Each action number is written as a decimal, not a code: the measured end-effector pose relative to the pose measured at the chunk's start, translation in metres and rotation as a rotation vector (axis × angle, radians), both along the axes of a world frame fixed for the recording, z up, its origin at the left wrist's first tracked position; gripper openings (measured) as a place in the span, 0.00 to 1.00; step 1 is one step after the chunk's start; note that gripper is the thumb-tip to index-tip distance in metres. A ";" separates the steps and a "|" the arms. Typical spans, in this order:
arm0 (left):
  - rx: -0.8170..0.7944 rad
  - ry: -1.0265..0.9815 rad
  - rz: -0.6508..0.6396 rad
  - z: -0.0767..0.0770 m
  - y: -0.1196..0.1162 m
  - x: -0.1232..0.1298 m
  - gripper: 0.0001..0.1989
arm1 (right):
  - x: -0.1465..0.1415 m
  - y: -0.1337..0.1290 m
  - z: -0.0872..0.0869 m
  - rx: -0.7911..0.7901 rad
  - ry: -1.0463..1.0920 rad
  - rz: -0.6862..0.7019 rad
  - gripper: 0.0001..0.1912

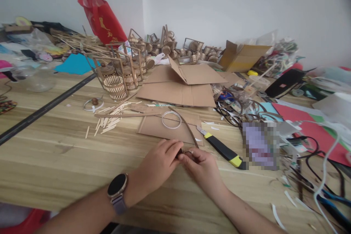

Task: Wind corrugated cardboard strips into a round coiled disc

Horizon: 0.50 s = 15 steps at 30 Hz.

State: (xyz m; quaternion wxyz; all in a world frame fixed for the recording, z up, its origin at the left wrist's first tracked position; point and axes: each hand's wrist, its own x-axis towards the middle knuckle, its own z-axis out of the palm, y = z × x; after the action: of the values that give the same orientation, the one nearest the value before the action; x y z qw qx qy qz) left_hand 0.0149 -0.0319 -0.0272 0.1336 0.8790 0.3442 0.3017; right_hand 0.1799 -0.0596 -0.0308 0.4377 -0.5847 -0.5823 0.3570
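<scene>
Just left of the black-and-yellow plastic utility knife [223, 150], two bare hands meet low over the pale wooden table [68, 172]. The left hand [162, 158] has its fingers curled and closed on a small dark brown piece [180, 152], mostly hidden by the fingertips. The right hand [204, 168] is closed in a pinch, thumb and forefinger together, apparently on the near end of a long, narrow, curved brown strip [189, 128]. That strip arcs away beside the knife's blade end; whether it joins the dark piece cannot be told.

Such fine work seems best done with the left fingers as a steady clamp and the right thumb making small, even presses. A strip this narrow could kink or spring if forced sharply, so gentle bending close to the pinch should serve better, its free length left to follow its curve. Keeping the wrists low would help steadiness, and the strip is best guided clear of the knife tip.

Beyond and left of the knife, a thin white ring [163, 121] lies on a flat brown cardboard piece [153, 131], with loose, pale wooden sticks [109, 127] farther left.
</scene>
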 end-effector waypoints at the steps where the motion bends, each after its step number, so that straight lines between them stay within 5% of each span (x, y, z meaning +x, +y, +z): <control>1: -0.038 -0.016 -0.013 0.001 0.001 -0.001 0.15 | 0.001 0.000 0.001 0.005 0.002 0.013 0.24; 7: -0.328 -0.165 -0.112 0.013 0.003 -0.004 0.16 | 0.009 0.003 0.008 0.018 0.011 0.129 0.28; 15: -0.525 -0.200 -0.068 0.024 0.001 -0.002 0.18 | 0.006 0.001 0.010 0.158 -0.117 0.117 0.26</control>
State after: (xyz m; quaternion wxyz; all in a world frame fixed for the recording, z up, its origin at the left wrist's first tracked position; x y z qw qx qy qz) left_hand 0.0132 -0.0311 -0.0037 0.4001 0.7911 0.3661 0.2829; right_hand 0.1861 -0.0586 -0.0205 0.4263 -0.5332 -0.6662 0.3002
